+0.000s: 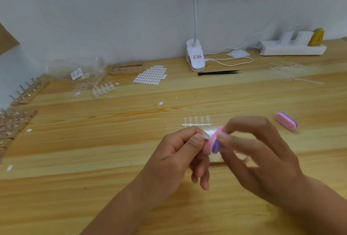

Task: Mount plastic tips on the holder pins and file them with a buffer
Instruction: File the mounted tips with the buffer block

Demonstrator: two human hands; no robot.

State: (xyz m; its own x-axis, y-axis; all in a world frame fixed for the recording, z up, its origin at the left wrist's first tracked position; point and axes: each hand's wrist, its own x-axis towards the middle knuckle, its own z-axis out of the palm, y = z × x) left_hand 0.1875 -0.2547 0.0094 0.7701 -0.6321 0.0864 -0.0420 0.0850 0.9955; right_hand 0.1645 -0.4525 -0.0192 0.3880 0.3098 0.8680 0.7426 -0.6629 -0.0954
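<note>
1. The left hand (180, 152) is above the middle of the table (112, 159), toward the near edge. Its thumb and forefinger pinch a small clear plastic tip (205, 135), and the tip's rounded end pokes out to the right. The other fingers hang loosely curled below.
2. The right hand (259, 152) is just beside it and grips a pink and purple buffer (215, 143) between thumb and fingertips. The buffer's pink face touches the tip. This hand is blurred.
3. What the tip sits on cannot be made out, as the fingers hide it.
4. A short strip of clear tips (196, 122) lies flat on the table just beyond the hands.
5. A second buffer (286, 121), pink and purple too, lies toward the right edge, apart from the hands.
6. Along the left edge stand wooden holders with metal pins (28, 92).
7. Another wooden holder (124, 68) sits by the far edge, next to a sheet of white oval stickers (151, 75) and a clear plastic bag (84, 71). More strips of tips (103, 89) lie just in front of the bag.
8. At the far edge a white clip lamp (195, 56) stands with black tweezers (218, 73) in front of it.
9. A white power strip (293, 48) is in the far right corner.
</note>
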